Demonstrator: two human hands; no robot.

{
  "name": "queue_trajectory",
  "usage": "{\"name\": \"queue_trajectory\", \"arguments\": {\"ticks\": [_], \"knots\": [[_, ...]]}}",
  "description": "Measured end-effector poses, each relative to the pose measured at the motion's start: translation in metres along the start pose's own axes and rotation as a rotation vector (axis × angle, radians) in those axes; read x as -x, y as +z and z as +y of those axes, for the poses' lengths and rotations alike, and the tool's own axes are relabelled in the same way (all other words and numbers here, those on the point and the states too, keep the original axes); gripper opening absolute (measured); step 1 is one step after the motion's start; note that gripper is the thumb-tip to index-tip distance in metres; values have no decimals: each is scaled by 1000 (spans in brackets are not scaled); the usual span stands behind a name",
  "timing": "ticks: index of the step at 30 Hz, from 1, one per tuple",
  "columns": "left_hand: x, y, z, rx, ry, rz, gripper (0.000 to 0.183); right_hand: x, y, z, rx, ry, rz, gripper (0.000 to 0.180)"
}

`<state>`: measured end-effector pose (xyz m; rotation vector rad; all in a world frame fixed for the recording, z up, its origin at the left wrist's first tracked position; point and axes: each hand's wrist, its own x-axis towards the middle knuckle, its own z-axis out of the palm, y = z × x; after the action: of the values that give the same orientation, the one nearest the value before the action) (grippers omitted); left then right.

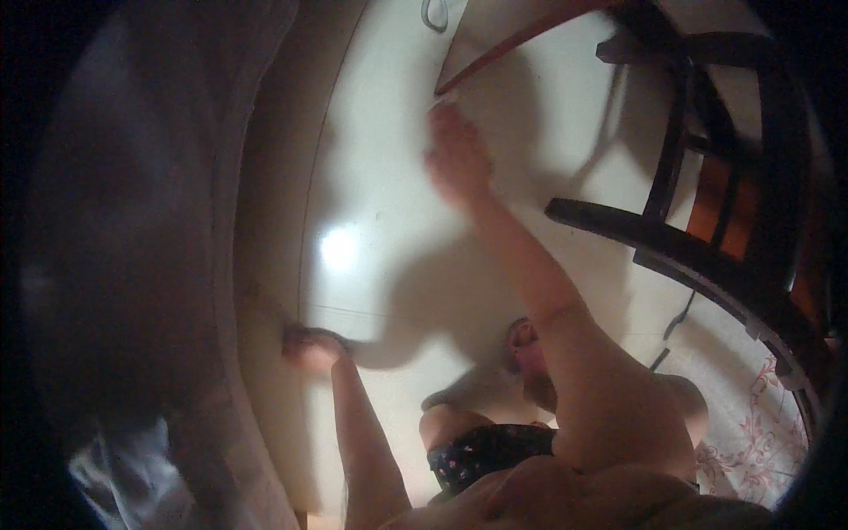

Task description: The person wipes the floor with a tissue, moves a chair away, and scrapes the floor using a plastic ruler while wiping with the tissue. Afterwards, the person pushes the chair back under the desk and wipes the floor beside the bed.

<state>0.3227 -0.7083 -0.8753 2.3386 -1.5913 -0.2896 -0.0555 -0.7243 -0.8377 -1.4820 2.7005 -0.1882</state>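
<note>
My right hand reaches forward over the pale, glossy floor. It is blurred, with its fingertips beside the pointed corner of a red-edged panel; a small whitish patch shows at the fingertips, and whether the hand holds anything cannot be told. My left hand is lower left, near the base of the dark draped surface, low over or on the floor; its fingers are blurred and in shadow. A foot in what looks like pink footwear shows beside my right arm, above my dark flowered shorts.
Dark wooden furniture with curved legs and rails stands at the right. A large dark draped surface fills the left side. A grey loop lies at the top. A cloth or mat with red scrollwork is at lower right.
</note>
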Motion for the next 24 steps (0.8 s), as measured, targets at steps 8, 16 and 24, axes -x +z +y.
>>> {"name": "queue_trajectory", "arguments": {"ticks": [8,16,24], "knots": [[-9,-18,23,51,21,-75,27,44,7,-72,-229,-230,-223,68],[-18,-7,10,-68,283,150,29,-160,12,-44,-415,491,190,72],[-19,-14,19,-107,227,51,29,-84,2,-103,-182,-66,56,60]]}}
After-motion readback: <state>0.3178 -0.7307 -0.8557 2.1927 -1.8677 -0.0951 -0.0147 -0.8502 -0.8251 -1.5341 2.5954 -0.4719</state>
